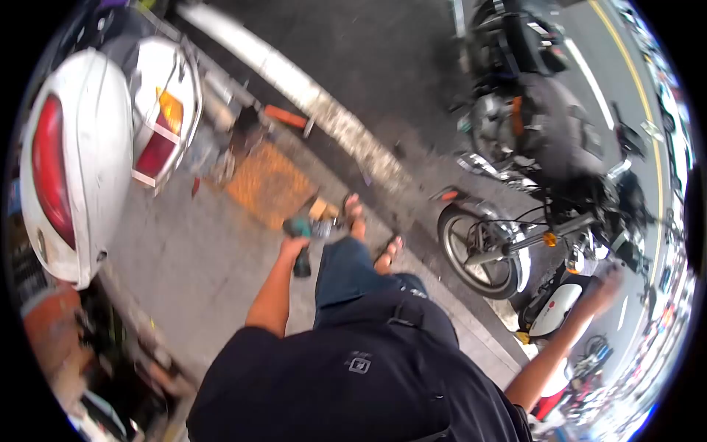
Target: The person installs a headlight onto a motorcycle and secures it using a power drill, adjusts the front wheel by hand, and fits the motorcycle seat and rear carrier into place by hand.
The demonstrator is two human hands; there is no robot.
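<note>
The green and black power drill is in the left hand, held just beside the lower edge of the orange plate, which serves as the reference point. The left hand's fingers are closed round the drill's grip; the front of the drill faces right and is blurred. The right hand is stretched out, well right of the plate, near the motorcycle. It is blurred; how far its fingers are open, and whether it has hold of or touches anything, cannot be told.

A tan block lies at the plate's right-hand corner. The person's sandalled feet stand just right of the plate, on the pavement. An orange bar lies above the plate, alongside the white-painted kerb. The motorcycle stands well to the plate's right. Left of the plate is a white case bearing a red reflector.
</note>
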